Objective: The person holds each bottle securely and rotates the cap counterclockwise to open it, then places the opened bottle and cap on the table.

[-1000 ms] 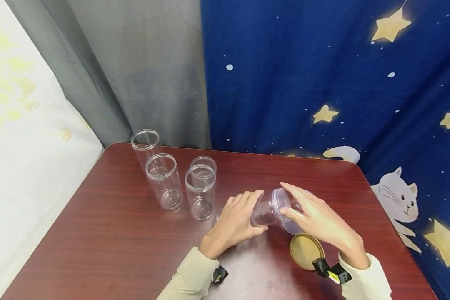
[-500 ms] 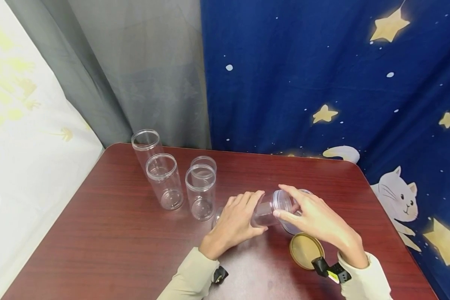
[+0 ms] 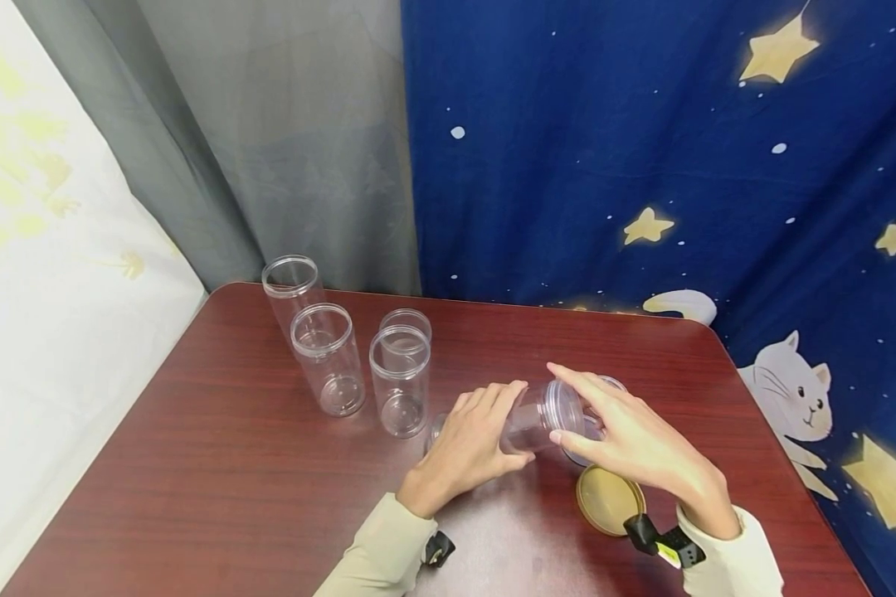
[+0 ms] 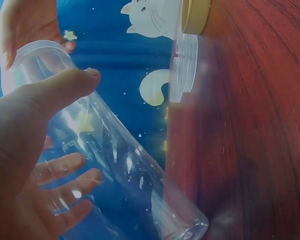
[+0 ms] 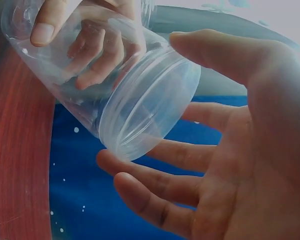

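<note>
A clear plastic jar [image 3: 526, 424] lies tilted above the table in my left hand [image 3: 465, 448], its base toward the left. My left thumb and fingers wrap its body, and the fingers show through the wall in the left wrist view. A translucent lid [image 5: 152, 107] sits on the jar's mouth, which faces right. My right hand [image 3: 635, 427] spans this lid, thumb at one edge and fingertips at the opposite edge. Its palm stands apart from the lid's face. Beneath the right hand lie clear lids [image 3: 584, 454] and a gold lid [image 3: 611, 500], partly covered.
Several clear jars without lids stand upright on the left half of the table, among them a front jar [image 3: 328, 365] and a middle jar [image 3: 401, 385]. The dark red wooden table [image 3: 216, 464] ends at a grey and blue curtain [image 3: 538, 166].
My right thumb and fingers have shifted around the lid, first leftward, then with the thumb slightly lower. The left hand and the jar stay nearly still.
</note>
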`<control>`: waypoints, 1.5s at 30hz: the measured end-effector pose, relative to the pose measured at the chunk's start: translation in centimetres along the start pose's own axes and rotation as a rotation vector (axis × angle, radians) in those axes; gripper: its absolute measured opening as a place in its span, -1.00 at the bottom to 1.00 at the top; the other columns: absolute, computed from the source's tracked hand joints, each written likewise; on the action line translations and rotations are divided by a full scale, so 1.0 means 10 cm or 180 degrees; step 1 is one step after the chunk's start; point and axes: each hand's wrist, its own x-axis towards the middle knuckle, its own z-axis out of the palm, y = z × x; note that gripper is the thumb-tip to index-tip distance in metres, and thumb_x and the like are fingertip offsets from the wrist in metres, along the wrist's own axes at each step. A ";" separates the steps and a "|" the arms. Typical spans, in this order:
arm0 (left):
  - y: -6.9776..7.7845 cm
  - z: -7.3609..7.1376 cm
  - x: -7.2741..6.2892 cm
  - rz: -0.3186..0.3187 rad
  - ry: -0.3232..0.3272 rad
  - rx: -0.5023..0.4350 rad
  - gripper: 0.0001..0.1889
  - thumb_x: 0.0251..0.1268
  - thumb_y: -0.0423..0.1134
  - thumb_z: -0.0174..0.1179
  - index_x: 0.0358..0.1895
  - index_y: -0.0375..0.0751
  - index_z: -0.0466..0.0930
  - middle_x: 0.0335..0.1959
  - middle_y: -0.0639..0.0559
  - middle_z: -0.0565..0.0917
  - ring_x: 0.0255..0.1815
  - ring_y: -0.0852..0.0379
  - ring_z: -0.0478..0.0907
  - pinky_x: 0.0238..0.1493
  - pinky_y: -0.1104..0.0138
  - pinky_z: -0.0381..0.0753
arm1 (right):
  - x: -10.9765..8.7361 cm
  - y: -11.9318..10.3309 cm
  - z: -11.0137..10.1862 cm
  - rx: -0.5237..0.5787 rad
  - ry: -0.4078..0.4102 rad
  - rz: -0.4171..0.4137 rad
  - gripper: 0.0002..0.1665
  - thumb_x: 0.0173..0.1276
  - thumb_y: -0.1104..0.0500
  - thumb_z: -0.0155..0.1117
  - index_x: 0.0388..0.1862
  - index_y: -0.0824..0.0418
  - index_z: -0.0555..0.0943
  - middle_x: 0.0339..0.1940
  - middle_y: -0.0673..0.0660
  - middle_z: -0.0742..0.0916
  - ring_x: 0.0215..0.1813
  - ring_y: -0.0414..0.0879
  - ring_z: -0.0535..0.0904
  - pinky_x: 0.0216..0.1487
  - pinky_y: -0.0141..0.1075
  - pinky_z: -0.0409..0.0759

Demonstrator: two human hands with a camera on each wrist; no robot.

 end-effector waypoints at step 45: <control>-0.17 -0.20 -0.33 -0.0830 0.0286 -0.1055 -0.01 -0.27 0.13 0.59 0.39 0.10 0.34 0.08 0.02 0.42 0.11 0.11 0.46 0.02 0.20 0.27 | 0.23 0.49 0.27 0.0541 0.0403 0.0298 -0.15 0.16 -0.06 0.52 0.34 0.13 0.33 0.21 0.18 0.60 -0.07 0.04 0.63 -0.03 -0.03 0.61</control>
